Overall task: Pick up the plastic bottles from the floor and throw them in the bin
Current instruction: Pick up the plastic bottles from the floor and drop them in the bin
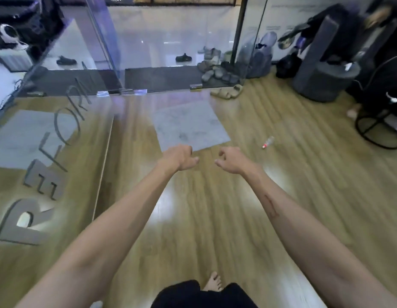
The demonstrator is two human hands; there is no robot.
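Observation:
A small clear plastic bottle [268, 142] with a red cap lies on its side on the wooden floor, to the right of and a little beyond my hands. Both arms stretch forward over the floor. My left hand [181, 158] has its fingers curled in and holds nothing. My right hand [231, 159] is likewise curled and holds nothing, a short way left of the bottle. A grey cylindrical container [322, 82] stands at the far right; whether it is the bin I cannot tell.
A grey mat [191, 127] lies ahead before a glass door [171, 41], with several shoes and sandals [219, 70] by the threshold. A glass wall with large letters [48, 170] runs along the left. A black round stool frame [380, 130] and dark bags stand at the right.

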